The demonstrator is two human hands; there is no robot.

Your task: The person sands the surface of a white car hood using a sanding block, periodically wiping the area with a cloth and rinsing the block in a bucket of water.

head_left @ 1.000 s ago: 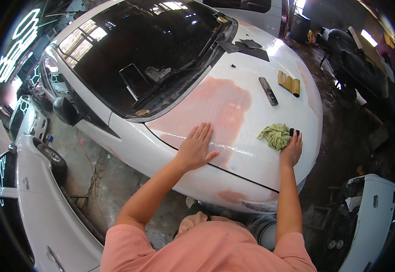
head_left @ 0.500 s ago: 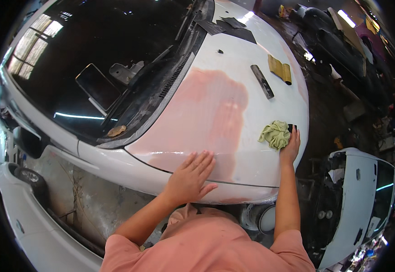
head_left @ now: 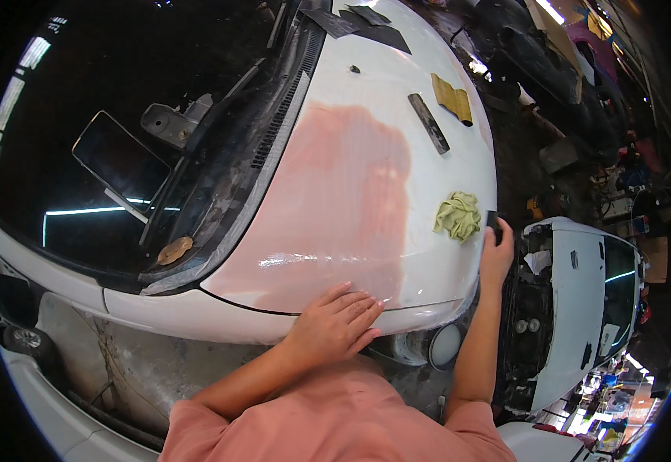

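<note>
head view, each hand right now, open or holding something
Left hand: open, back of the hand up, at the near edge of the hood.
Right hand: closed on a small black object.

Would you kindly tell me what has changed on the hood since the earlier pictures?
The left hand has drawn back toward the body, to the near edge of the hood. The right hand has moved the small black block rightward, away from the green cloth, leaving a gap. The cloth, dark bar and tan sheet stay on the hood.
</note>
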